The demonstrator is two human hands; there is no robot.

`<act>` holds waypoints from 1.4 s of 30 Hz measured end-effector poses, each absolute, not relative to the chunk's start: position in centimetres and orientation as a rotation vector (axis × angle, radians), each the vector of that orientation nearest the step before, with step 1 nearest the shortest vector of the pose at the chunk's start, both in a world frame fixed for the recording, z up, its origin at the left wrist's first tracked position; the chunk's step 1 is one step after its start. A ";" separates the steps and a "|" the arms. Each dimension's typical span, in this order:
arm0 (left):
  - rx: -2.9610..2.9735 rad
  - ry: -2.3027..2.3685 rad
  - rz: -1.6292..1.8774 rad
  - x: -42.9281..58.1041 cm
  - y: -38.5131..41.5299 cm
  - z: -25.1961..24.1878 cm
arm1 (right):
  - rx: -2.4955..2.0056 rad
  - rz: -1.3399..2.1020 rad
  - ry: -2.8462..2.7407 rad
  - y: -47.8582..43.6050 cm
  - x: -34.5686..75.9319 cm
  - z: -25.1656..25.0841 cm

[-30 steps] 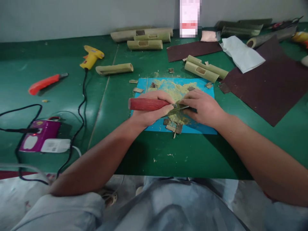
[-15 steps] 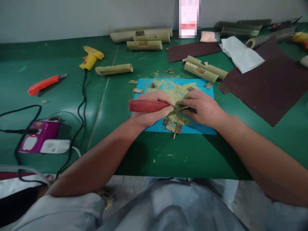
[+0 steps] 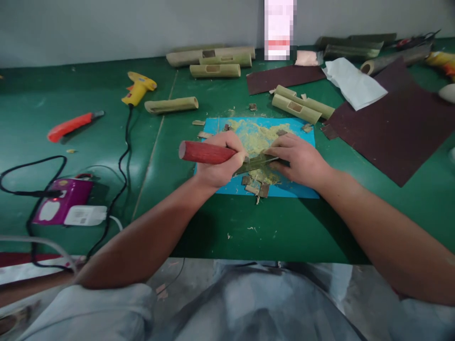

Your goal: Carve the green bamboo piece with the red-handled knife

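While the left hand (image 3: 218,158) wraps its fingers firmly round a thick red handle (image 3: 206,151), the right hand (image 3: 302,156) has its fingers clamped on the far end of a greenish bamboo piece (image 3: 254,163). From where I stand, that piece lies between the two hands, above a blue sheet (image 3: 304,189) on the green worktop (image 3: 270,227). The handle slants up to the left, its butt end sticking out past the hand; the tool's working end is too hidden by the fingers for me to make out clearly.

Pale shavings (image 3: 256,135) are spread over the blue sheet, and a few flat chips (image 3: 263,190) sit near its front edge, just below the bamboo. Beyond the sheet's upper right edge, a pale bamboo tube (image 3: 296,109) with a rectangular opening rests beside another. Further right, a white cloth or paper (image 3: 355,85) overlaps a large dark brown sheet (image 3: 394,128). Over on the left I see a yellow glue gun (image 3: 137,92), an orange-handled tool (image 3: 73,127) and a purple box (image 3: 74,189) with cables, a white adapter (image 3: 83,215) against it.
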State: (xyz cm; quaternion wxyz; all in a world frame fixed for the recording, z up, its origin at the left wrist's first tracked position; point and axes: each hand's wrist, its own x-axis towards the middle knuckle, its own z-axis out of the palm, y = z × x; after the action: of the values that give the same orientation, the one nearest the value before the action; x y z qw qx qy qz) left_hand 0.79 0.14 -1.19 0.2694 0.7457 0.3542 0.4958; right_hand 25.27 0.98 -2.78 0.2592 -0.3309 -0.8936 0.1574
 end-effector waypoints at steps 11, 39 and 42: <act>1.911 1.044 1.431 0.6 0.0 -1.5 | -0.889 0.402 -2.435 1.1 25.3 -2.9; 1.874 1.056 1.357 0.7 -0.4 -1.3 | -0.886 0.372 -2.430 1.1 25.3 -3.1; 1.863 1.056 1.412 0.8 -0.5 -1.3 | -0.891 0.368 -2.437 1.1 25.3 -3.1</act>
State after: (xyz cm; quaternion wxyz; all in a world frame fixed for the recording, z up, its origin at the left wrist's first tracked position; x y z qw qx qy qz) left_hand 0.83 -0.50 -1.32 0.2842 0.6963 0.3947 0.5278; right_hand 25.34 1.07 -3.09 0.2575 -0.3284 -0.8986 0.1356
